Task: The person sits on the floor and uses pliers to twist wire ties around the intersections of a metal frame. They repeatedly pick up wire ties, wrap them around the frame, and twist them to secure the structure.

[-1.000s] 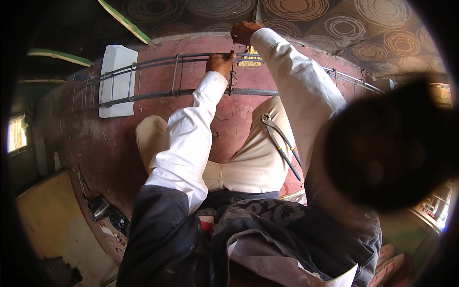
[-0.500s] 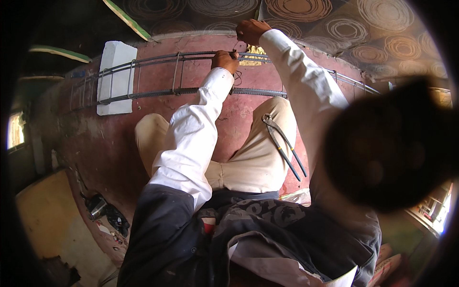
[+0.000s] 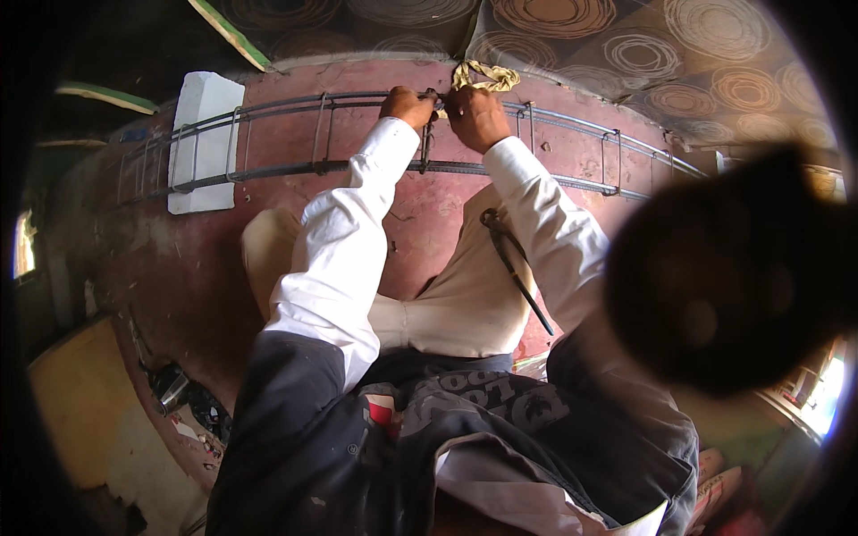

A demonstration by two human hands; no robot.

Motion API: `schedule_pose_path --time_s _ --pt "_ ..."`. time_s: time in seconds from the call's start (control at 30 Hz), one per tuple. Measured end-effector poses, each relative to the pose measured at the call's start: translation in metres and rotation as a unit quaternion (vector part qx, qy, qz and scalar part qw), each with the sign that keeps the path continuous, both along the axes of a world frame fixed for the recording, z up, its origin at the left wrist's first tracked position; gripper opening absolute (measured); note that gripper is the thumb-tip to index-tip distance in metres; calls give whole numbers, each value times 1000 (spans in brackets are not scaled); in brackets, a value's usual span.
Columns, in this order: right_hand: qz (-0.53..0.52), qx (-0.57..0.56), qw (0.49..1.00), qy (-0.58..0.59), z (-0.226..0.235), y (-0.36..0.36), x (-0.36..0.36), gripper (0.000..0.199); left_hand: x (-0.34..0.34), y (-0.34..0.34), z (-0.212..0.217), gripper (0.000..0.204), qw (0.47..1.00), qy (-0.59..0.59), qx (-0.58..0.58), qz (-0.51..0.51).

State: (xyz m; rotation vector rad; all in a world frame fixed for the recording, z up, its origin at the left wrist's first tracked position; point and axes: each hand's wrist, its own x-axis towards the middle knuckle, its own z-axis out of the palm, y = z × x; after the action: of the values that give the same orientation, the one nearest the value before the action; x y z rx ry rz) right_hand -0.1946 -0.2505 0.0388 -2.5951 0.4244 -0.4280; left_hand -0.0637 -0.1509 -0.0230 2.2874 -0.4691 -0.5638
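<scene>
A long rebar cage (image 3: pixel 308 166) of ribbed bars and thin square stirrups lies across the floor before my crossed legs. At its upper bars my left hand (image 3: pixel 409 108) is closed, its fingertips at the top of a stirrup. Right beside it, my right hand (image 3: pixel 478 119) is closed too, knuckles up, its fingertips at the same joint. A thin tie wire seen at that hand a moment earlier is now hidden by the fingers. On my right thigh rest pincers (image 3: pixel 509 259) with dark handles, partly covered by my right sleeve.
A white block (image 3: pixel 204 183) stands under the cage's left part. Just beyond my right hand lies a crumpled yellow cloth (image 3: pixel 492 79). Patterned sheeting (image 3: pixel 617 45) borders the reddish floor (image 3: pixel 286 134) at the far side. A large dark blurred shape (image 3: pixel 715 277) blocks the right.
My right hand has come down from above the cage to the joint beside my left hand. More of the yellow cloth shows. My right sleeve now covers part of the pincers.
</scene>
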Motion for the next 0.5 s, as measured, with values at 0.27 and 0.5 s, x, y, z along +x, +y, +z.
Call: schedule_pose_path --time_s 0.27,0.5 --pt "-65 -26 998 -5 -23 14 -7 18 -30 -5 63 67 996 -13 75 37" --pt "-81 -78 992 62 -9 -12 11 35 -34 -2 74 58 996 -16 84 32"
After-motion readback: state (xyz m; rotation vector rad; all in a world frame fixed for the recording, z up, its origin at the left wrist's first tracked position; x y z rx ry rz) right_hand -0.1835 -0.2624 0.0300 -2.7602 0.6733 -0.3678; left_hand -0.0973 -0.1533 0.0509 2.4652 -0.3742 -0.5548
